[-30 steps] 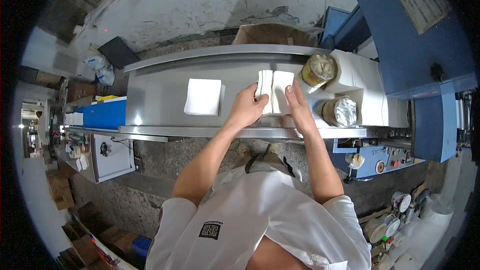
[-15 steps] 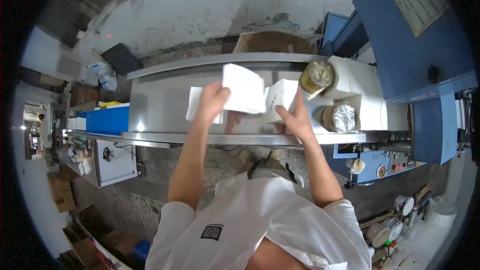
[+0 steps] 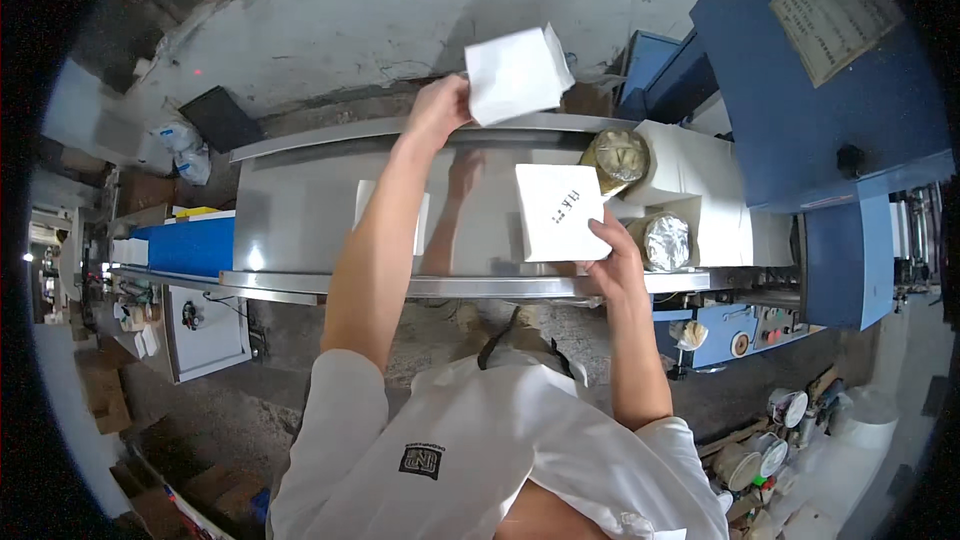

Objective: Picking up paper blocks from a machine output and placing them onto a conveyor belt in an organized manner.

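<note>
My left hand (image 3: pixel 441 106) is closed on the left edge of a stack of white paper sheets (image 3: pixel 515 75), raised over the far rim of the steel table. The sheets fan a little at their right side. Lower and to the right, my right hand (image 3: pixel 616 254) grips the corner of a second white paper stack (image 3: pixel 545 225), which has dark print on its top face. Another white paper piece (image 3: pixel 421 223) lies on the table, partly hidden under my left forearm.
The steel table (image 3: pixel 305 205) has raised metal rims. Two foil-topped round containers (image 3: pixel 614 162) stand at its right beside a tall white paper pile (image 3: pixel 715 225). A blue machine (image 3: pixel 830 120) rises at the far right. A blue box (image 3: pixel 190 245) sits at the left end.
My left hand has lifted its paper stack up and away, past the far rim. My right hand has turned its stack so the printed face lies more toward me.
</note>
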`<state>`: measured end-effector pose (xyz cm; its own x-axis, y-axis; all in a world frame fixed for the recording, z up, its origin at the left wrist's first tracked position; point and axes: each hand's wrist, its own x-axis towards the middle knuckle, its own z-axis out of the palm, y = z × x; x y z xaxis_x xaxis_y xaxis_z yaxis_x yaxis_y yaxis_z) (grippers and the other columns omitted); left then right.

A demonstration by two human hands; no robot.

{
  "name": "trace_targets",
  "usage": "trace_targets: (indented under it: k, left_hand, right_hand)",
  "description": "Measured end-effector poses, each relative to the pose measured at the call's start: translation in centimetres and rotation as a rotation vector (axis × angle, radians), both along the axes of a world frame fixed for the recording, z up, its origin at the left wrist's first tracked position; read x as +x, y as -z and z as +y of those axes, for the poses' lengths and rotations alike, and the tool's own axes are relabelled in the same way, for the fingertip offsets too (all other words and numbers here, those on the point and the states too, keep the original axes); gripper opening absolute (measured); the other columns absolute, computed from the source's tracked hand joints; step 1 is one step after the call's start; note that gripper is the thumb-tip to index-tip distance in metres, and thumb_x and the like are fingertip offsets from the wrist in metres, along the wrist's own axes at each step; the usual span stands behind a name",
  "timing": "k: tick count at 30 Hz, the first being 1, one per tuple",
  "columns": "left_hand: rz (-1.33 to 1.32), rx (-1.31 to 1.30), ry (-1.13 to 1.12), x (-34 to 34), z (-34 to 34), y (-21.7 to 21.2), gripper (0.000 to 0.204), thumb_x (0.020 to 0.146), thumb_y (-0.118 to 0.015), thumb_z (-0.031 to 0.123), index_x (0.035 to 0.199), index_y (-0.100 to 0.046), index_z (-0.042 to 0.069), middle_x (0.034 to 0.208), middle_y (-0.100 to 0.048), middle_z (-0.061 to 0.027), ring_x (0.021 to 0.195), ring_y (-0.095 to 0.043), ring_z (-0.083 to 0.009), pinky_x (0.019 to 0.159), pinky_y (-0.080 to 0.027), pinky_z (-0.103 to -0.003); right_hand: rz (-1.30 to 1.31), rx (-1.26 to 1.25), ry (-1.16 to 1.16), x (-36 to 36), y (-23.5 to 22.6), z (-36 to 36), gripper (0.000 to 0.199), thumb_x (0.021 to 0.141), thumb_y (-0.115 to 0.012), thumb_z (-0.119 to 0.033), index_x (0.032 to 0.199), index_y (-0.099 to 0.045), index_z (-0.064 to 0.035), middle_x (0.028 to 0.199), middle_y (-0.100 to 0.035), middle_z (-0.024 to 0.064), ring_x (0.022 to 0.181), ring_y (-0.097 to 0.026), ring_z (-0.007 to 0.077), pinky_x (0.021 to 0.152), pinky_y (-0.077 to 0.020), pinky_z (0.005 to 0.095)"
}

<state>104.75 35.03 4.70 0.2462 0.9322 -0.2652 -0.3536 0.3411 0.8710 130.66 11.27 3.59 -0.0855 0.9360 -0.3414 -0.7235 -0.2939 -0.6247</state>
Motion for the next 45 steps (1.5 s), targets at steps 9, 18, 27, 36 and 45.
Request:
trace_targets:
  k: [9,18,27,36,45]
  left_hand:
    - [-0.042,0.043,0.338,7.3,-17.6,-4.6,0.081,0.091,-0.04,0.073,0.125,-0.055,0.001,0.111,-0.064,-0.0125,0.099,-0.064,-0.0176,0.082,-0.054,-0.031]
    - [0.181,0.013,0.212,6.6,-20.5,-2.8,0.045,0.094,-0.066,0.026,0.124,-0.054,-0.004,0.112,-0.064,-0.0113,0.099,-0.061,-0.0141,0.084,-0.05,-0.029]
    - [-0.217,-0.309,0.536,9.5,-27.6,2.7,0.048,0.09,-0.066,0.008,0.131,-0.047,-0.008,0.12,-0.061,-0.0157,0.107,-0.063,-0.0258,0.092,-0.052,-0.038]
    - [0.323,0.082,0.911,19.3,-38.7,5.0,0.029,0.088,-0.068,0.008,0.111,-0.064,-0.008,0.099,-0.07,-0.0095,0.086,-0.065,-0.0148,0.074,-0.052,-0.029]
    - [1.283,0.01,1.117,28.4,-53.3,16.5,0.029,0.086,-0.075,0.023,0.104,-0.07,0.0,0.086,-0.073,-0.0058,0.079,-0.066,-0.013,0.07,-0.052,-0.031]
  right_hand:
    - [0.511,0.096,0.121,0.4,1.3,-0.1,0.053,0.09,-0.054,-0.013,0.137,-0.041,0.0062,0.132,-0.055,0.0208,0.121,-0.055,0.0347,0.103,-0.046,0.0474]
    - [-0.462,-0.067,0.013,-1.8,0.2,-1.5,0.058,0.091,-0.065,-0.028,0.138,-0.044,-0.0003,0.123,-0.061,0.0122,0.114,-0.058,0.0228,0.097,-0.0469,0.038]
    - [-0.529,0.11,0.086,1.9,-3.6,-14.6,0.053,0.094,-0.064,-0.022,0.137,-0.045,0.0019,0.121,-0.061,0.0066,0.111,-0.054,0.0126,0.096,-0.0438,0.0289]
    - [-0.728,-0.281,0.29,20.3,1.7,-37.8,0.044,0.095,-0.062,-0.018,0.133,-0.05,0.0013,0.095,-0.067,0.0095,0.08,-0.069,0.0149,0.067,-0.0582,0.0282]
    - [-1.365,-0.257,0.922,70.3,20.9,-44.4,0.036,0.089,-0.064,-0.033,0.096,-0.067,0.0025,0.083,-0.068,0.0175,0.075,-0.066,0.0244,0.067,-0.0515,0.0375]
